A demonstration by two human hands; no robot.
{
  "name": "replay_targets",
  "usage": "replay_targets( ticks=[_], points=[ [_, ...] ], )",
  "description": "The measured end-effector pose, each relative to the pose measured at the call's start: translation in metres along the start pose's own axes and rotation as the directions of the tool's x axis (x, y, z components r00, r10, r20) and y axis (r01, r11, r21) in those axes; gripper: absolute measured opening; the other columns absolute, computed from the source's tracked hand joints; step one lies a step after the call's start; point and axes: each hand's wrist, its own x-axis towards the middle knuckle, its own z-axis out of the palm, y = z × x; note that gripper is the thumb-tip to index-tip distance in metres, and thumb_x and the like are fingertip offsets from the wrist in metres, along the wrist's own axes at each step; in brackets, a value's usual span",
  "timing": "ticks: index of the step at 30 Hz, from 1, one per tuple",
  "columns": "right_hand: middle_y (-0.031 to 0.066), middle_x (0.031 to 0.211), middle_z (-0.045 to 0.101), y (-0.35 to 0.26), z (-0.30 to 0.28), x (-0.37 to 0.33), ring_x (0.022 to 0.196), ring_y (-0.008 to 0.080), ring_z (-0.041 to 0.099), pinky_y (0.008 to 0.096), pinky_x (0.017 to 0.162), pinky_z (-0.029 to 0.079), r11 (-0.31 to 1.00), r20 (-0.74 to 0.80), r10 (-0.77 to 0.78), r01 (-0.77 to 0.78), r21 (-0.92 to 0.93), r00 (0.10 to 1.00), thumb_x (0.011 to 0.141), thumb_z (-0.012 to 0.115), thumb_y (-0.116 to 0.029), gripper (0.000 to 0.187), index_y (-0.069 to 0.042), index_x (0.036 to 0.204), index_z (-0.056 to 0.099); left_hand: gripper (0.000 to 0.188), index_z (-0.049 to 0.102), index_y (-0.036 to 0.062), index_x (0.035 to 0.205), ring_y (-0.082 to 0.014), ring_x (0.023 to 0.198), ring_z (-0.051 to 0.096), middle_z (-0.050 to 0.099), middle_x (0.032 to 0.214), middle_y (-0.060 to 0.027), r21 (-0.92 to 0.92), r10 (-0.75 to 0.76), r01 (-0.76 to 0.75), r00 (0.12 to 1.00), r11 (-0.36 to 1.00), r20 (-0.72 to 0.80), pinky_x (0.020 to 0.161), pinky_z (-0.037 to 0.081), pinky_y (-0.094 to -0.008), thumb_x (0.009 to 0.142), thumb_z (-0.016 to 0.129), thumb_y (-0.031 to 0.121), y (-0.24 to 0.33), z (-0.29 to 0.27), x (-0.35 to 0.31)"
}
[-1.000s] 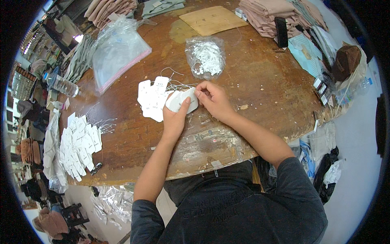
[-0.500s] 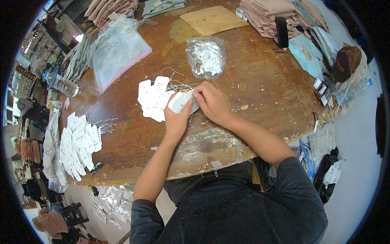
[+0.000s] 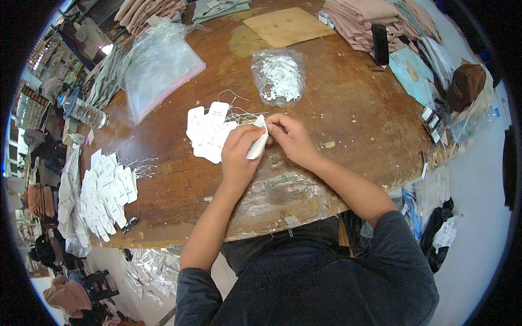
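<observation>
My left hand (image 3: 242, 152) is closed round some white hang tags (image 3: 256, 148), held on edge above the near middle of the table. Against their upper end, my right hand (image 3: 291, 138) pinches with thumb and forefinger; what lies between those fingertips is too small to make out. Just left of my hands lies a loose pile of white tags (image 3: 204, 130), with thin white strings (image 3: 239, 115) trailing off its right side. Beyond my hands sits a clear plastic bag (image 3: 279, 76) full of small white string pieces.
A larger heap of strung tags (image 3: 109, 190) covers the table's left end, a small dark tool (image 3: 129, 225) beside it. Farther back are clear plastic bags (image 3: 163, 76), a brown board (image 3: 288, 26), folded pink cloth (image 3: 361, 22) and a black phone (image 3: 380, 44). A water bottle (image 3: 87, 113) stands at left.
My left hand has turned over the tags, so they now stand on edge instead of facing up. My right hand has shifted slightly right and down. The view has moved a little.
</observation>
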Motion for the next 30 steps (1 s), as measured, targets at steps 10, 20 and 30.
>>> replay_targets(
  ticks=[10, 20, 30],
  points=[
    [0.0006, 0.067, 0.060, 0.001, -0.003, 0.006, 0.054, 0.0056, 0.053, 0.0191, 0.045, 0.038, 0.908, 0.008, 0.257, -0.244, 0.341, 0.966, 0.093, 0.065, -0.027, 0.029, -0.006, 0.075, 0.056, 0.028, 0.072, 0.0172, 0.096, -0.0226, 0.089, 0.059, 0.065, 0.098, 0.0013, 0.463, 0.343, -0.388, 0.922, 0.797, 0.182, 0.072, 0.047, -0.0355, 0.069, 0.067, 0.008, 0.005, -0.008, 0.006],
    [0.0048, 0.080, 0.064, 0.005, -0.056, 0.030, 0.060, 0.0153, 0.057, 0.0290, 0.056, 0.045, 0.803, -0.272, -0.291, 0.079, -0.591, 0.917, 0.093, 0.061, -0.021, 0.019, -0.004, 0.085, 0.064, 0.024, 0.067, -0.0006, 0.099, -0.0242, 0.083, 0.067, 0.070, 0.092, -0.0144, -0.101, -0.529, 0.521, 0.845, 0.848, -0.076, 0.079, 0.051, -0.0335, 0.081, 0.071, 0.015, -0.027, -0.031, 0.008],
    [0.0084, 0.103, 0.063, 0.023, -0.050, 0.033, 0.083, 0.0325, 0.066, 0.0424, 0.070, 0.054, 0.303, -0.004, -0.277, 0.083, -0.949, 0.961, 0.088, 0.055, -0.010, 0.019, -0.010, 0.103, 0.065, 0.027, 0.066, 0.0018, 0.100, -0.0263, 0.080, 0.064, 0.068, 0.091, -0.0124, 0.177, -0.457, 0.523, 0.834, 0.834, -0.309, 0.073, 0.050, -0.0375, 0.081, 0.073, 0.020, -0.042, -0.049, 0.015]
  ],
)
